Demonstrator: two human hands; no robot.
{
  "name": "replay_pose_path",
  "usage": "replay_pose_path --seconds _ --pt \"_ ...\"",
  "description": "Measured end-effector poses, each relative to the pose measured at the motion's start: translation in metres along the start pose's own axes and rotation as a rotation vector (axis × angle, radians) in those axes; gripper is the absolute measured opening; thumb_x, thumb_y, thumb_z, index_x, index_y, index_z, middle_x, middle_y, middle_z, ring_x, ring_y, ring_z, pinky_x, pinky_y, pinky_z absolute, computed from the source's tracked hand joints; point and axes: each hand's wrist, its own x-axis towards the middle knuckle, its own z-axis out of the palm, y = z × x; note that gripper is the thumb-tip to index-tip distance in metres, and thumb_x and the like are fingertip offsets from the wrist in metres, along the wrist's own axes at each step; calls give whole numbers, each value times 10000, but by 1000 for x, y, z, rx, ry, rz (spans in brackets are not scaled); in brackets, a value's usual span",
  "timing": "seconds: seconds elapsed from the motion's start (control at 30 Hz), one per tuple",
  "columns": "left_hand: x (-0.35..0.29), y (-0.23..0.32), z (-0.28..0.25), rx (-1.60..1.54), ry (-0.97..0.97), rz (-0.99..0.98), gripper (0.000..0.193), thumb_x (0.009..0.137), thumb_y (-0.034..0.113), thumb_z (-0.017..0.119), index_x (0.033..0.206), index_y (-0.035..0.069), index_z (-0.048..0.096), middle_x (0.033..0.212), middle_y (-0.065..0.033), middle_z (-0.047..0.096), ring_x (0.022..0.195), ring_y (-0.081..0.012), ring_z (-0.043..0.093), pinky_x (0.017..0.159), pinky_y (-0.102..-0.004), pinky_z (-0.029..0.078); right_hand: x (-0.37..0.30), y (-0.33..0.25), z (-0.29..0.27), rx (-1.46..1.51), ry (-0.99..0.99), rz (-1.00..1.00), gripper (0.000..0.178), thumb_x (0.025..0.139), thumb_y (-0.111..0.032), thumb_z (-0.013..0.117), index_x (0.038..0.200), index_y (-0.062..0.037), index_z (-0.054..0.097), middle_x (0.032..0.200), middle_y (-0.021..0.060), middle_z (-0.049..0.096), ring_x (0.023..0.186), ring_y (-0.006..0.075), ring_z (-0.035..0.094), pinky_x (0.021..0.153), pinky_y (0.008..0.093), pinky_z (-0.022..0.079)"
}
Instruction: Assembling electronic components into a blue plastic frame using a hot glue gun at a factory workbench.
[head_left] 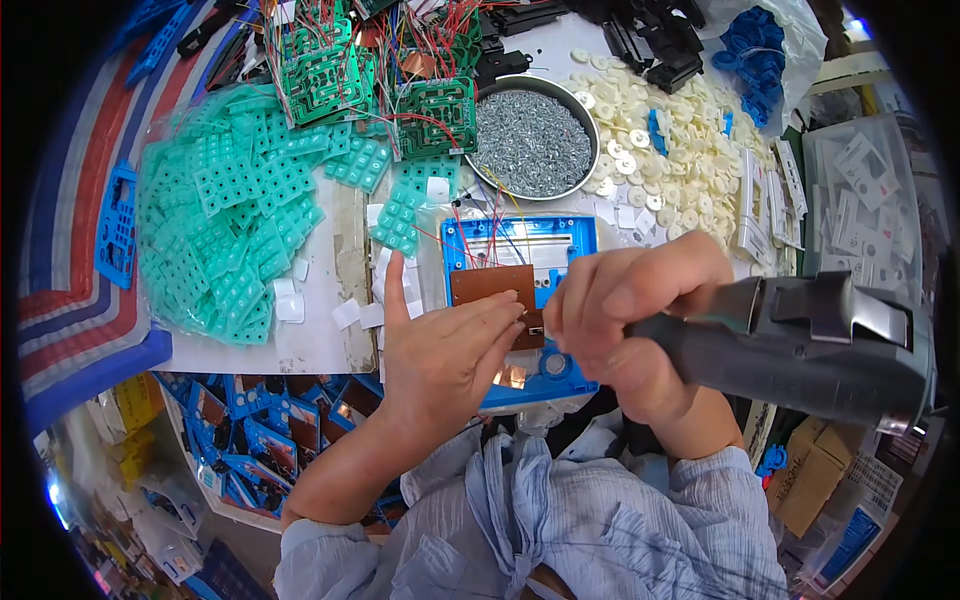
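My left hand (440,345) lies with its fingers stretched over a brown circuit board (492,284), pressing it flat. The board rests in a blue plastic housing (572,235) directly in front of me, and thin coloured wires rise from its far edge. A piece of copper-coloured foil (511,376) shows in the near part of the housing. Wrapped round a dark grey power screwdriver (780,345), my right hand (640,320) is over the housing's right side. The tool's tip is hidden behind my fingers.
Beyond the housing stands a round metal bowl (594,140) of small screws. Turquoise rubber keypads (230,210) are heaped left, green circuit boards (325,80) behind them. Cream plastic discs (660,130) spread at the right. A box of blue assemblies (265,430) sits below the table's left edge.
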Motion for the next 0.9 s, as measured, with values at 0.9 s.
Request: replay_pose_path --seconds 0.9 --pt "-3 3 8 102 11 49 174 865 157 765 1034 124 747 1005 25 770 752 -135 696 1216 -687 126 14 23 -17 -260 -216 -97 290 955 -157 750 1060 -81 490 681 44 542 578 165 530 542 335 448"
